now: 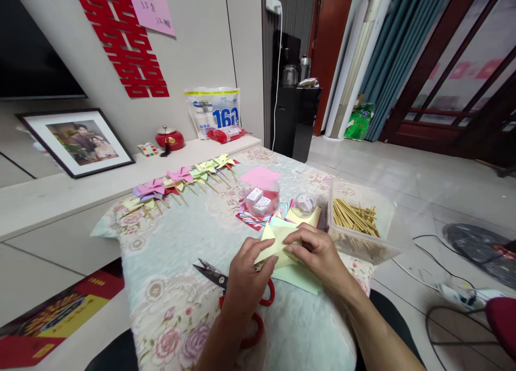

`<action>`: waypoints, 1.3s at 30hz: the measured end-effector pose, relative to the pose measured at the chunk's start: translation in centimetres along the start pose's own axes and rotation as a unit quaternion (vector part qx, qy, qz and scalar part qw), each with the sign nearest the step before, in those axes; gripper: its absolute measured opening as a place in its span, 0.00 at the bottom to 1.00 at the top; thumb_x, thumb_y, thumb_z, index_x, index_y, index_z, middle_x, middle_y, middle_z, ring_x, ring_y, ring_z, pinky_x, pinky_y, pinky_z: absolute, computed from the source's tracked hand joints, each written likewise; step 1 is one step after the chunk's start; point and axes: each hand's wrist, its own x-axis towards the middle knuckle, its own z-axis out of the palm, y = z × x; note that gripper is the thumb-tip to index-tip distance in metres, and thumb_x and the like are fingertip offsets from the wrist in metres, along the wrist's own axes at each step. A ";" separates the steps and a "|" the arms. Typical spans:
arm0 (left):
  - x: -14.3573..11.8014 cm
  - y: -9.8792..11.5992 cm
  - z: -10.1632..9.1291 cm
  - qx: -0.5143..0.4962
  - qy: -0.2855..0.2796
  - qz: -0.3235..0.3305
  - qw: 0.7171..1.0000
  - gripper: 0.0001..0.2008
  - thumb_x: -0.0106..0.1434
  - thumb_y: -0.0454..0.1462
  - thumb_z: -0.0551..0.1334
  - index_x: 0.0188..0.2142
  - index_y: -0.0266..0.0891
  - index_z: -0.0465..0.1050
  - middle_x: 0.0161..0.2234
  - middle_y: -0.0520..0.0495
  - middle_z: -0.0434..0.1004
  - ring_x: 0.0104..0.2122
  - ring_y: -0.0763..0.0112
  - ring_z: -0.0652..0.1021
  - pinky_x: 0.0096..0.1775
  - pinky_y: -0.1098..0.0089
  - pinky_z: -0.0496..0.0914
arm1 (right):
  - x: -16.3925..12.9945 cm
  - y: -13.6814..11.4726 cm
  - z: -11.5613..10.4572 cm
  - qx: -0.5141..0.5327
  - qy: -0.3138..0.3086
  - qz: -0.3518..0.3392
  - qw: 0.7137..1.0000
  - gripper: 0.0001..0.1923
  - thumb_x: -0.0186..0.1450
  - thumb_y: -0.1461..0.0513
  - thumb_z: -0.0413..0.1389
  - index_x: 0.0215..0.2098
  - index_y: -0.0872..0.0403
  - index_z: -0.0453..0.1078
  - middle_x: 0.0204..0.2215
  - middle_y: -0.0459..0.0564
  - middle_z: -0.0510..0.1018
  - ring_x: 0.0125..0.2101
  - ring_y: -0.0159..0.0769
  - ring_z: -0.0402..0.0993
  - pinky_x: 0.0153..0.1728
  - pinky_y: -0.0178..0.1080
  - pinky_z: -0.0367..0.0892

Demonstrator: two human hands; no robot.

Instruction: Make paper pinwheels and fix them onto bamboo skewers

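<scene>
Both my hands hold a pale yellow sheet of paper (279, 245) over the table. My left hand (250, 269) pinches its left edge between thumb and fingers. On the other side, my right hand (316, 250) is closed on the paper's right part, fingertips near its middle. Light green paper (300, 278) lies beneath the yellow sheet. Under my left forearm and hand rest scissors (215, 274) with red handles, partly hidden, their blades spread to the left.
Finished paper pinwheels (181, 175) on sticks line the back left. Behind my hands stand a clear round container (261, 196) and a smaller one (305, 203). A clear plastic box (363, 242) at right holds many sticks (355, 218). A framed photo (84, 140) leans on the cabinet.
</scene>
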 end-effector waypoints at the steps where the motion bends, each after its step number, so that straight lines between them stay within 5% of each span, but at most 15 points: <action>1: -0.1 0.0 0.0 0.023 0.003 0.015 1.000 0.13 0.60 0.34 0.65 0.45 0.41 0.79 0.37 0.46 0.75 0.37 0.65 0.78 0.39 0.66 0.74 | 0.0 -0.1 0.1 -0.003 0.000 -0.002 1.000 0.03 0.64 0.62 0.60 0.34 0.51 0.77 0.29 0.46 0.75 0.31 0.35 0.71 0.33 0.36 0.64; 8: -0.3 0.3 0.3 0.085 0.031 0.063 0.994 0.16 0.58 0.34 0.68 0.47 0.43 0.78 0.41 0.45 0.72 0.40 0.63 0.77 0.42 0.63 0.74 | -0.3 0.1 0.7 0.037 0.020 0.032 0.999 0.04 0.63 0.59 0.63 0.34 0.51 0.78 0.26 0.44 0.72 0.27 0.33 0.66 0.29 0.35 0.60; 14: -0.4 0.5 0.3 0.147 0.072 0.104 0.981 0.12 0.59 0.34 0.67 0.44 0.46 0.79 0.60 0.40 0.62 0.54 0.53 0.70 0.51 0.50 0.70 | -0.3 0.0 0.9 0.118 0.012 0.022 0.993 0.04 0.62 0.60 0.64 0.35 0.51 0.78 0.29 0.45 0.77 0.29 0.34 0.69 0.31 0.35 0.62; 18: -0.4 0.8 0.2 0.162 0.077 0.115 0.977 0.07 0.61 0.34 0.66 0.38 0.48 0.80 0.58 0.42 0.66 0.54 0.53 0.70 0.50 0.50 0.69 | -0.3 -0.1 0.9 0.114 0.005 0.020 0.993 0.05 0.62 0.59 0.64 0.38 0.49 0.79 0.30 0.45 0.78 0.30 0.34 0.70 0.33 0.36 0.63; 22: -0.5 0.7 0.3 0.143 0.074 0.105 0.981 0.06 0.62 0.34 0.65 0.36 0.48 0.81 0.53 0.42 0.71 0.53 0.55 0.71 0.50 0.51 0.69 | -0.5 0.3 1.0 0.111 0.008 0.052 0.992 0.19 0.61 0.58 0.66 0.50 0.47 0.76 0.36 0.47 0.78 0.32 0.36 0.71 0.36 0.38 0.66; 25: -0.4 0.6 0.3 0.099 0.083 0.072 0.989 0.05 0.62 0.36 0.65 0.34 0.46 0.81 0.49 0.42 0.74 0.51 0.55 0.73 0.50 0.53 0.69 | -0.6 0.5 0.9 0.161 0.017 0.060 0.985 0.31 0.61 0.59 0.65 0.61 0.43 0.66 0.39 0.47 0.75 0.33 0.35 0.70 0.37 0.38 0.68; 29: -0.1 0.6 0.1 -0.019 0.089 -0.040 0.995 0.05 0.59 0.37 0.65 0.29 0.42 0.80 0.41 0.43 0.77 0.45 0.58 0.76 0.48 0.58 0.69 | -0.6 0.4 0.5 0.193 0.064 0.037 0.978 0.35 0.63 0.61 0.63 0.65 0.40 0.60 0.42 0.47 0.71 0.33 0.32 0.68 0.35 0.36 0.68; 33: 0.1 0.8 0.0 -0.205 0.062 -0.175 0.961 0.08 0.57 0.41 0.67 0.28 0.38 0.79 0.35 0.45 0.77 0.35 0.65 0.77 0.37 0.67 0.71 | -0.7 0.1 0.4 0.157 0.049 0.025 0.986 0.34 0.65 0.58 0.61 0.67 0.43 0.57 0.51 0.52 0.70 0.43 0.38 0.67 0.39 0.38 0.68; 36: 0.0 1.2 0.2 -0.283 0.042 -0.237 0.928 0.10 0.55 0.42 0.69 0.28 0.37 0.78 0.29 0.49 0.76 0.29 0.70 0.74 0.33 0.71 0.69 | -0.9 0.0 1.0 0.154 -0.009 0.038 0.987 0.37 0.65 0.57 0.60 0.69 0.45 0.52 0.45 0.50 0.73 0.40 0.36 0.69 0.38 0.38 0.67; 39: -0.2 1.3 0.4 -0.304 0.004 -0.258 0.917 0.11 0.54 0.43 0.70 0.28 0.36 0.78 0.25 0.50 0.76 0.27 0.71 0.74 0.32 0.72 0.68 | -1.0 -0.2 1.7 0.156 0.000 0.078 0.985 0.35 0.67 0.58 0.59 0.69 0.48 0.52 0.31 0.43 0.70 0.29 0.31 0.66 0.31 0.35 0.62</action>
